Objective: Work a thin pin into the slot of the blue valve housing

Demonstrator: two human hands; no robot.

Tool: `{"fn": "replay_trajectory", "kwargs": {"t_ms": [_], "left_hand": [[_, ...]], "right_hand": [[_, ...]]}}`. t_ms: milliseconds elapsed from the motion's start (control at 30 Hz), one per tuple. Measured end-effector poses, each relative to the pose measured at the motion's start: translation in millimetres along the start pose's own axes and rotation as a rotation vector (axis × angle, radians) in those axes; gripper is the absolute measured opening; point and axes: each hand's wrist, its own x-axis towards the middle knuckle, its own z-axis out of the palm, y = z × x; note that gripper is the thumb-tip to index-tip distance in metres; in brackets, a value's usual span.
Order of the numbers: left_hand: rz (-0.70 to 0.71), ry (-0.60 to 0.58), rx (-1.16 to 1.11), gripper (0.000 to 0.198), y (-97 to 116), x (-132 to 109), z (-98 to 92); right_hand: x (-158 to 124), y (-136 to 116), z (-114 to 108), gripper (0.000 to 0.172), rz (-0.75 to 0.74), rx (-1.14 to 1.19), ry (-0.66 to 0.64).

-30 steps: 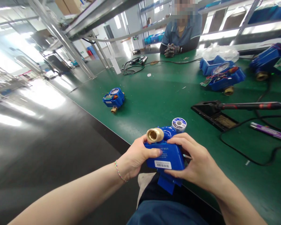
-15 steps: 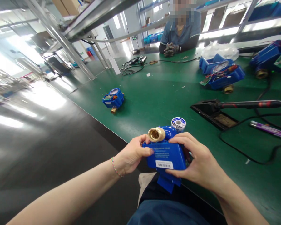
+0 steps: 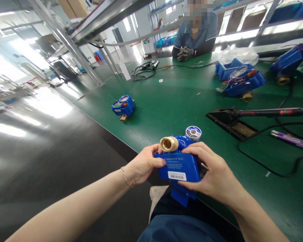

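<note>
A blue meter [image 3: 178, 165] with a brass threaded end and a white barcode label is held over the table's near edge. My left hand [image 3: 143, 165] grips its left end, thumb on the printed face. On the right side, my right hand [image 3: 212, 168] holds the meter, fingers on top and thumb below. A blue flap hangs under it. Just behind the meter, a solder spool [image 3: 193, 133] stands on the green table [image 3: 166, 104]. Another blue meter [image 3: 123, 106] with an open top sits farther left.
Opened blue meters [image 3: 246, 82] with wires lie at the back right. Nearer are a black tool stand [image 3: 224, 117], a purple tube [image 3: 293, 139] and looping cables. Across the table, a person [image 3: 195, 37] rests gloved hands on it. A metal frame [image 3: 73, 50] rises at left.
The view has shifted very slightly. Both hands keep their hold on the blue meter, with no other visible change.
</note>
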Motion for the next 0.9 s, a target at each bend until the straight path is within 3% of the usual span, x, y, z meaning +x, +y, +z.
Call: {"fn": "replay_trajectory", "kwargs": {"t_ms": [200, 500, 733, 900], "left_hand": [[0.049, 0.061, 0.012, 0.054, 0, -3, 12.6], [0.003, -0.006, -0.035, 0.051, -2, -1, -4.9], [0.024, 0.014, -0.039, 0.056, -2, -3, 7.7], [0.036, 0.042, -0.029, 0.053, -1, -4, 5.2]], "right_hand": [[2, -5, 7, 0.047, 0.000, -0.058, 0.010], [1, 2, -2, 0.051, 0.002, -0.018, 0.009], [0, -5, 6, 0.049, 0.018, -0.025, -0.019], [-2, -1, 1, 0.051, -0.003, -0.060, 0.003]]}}
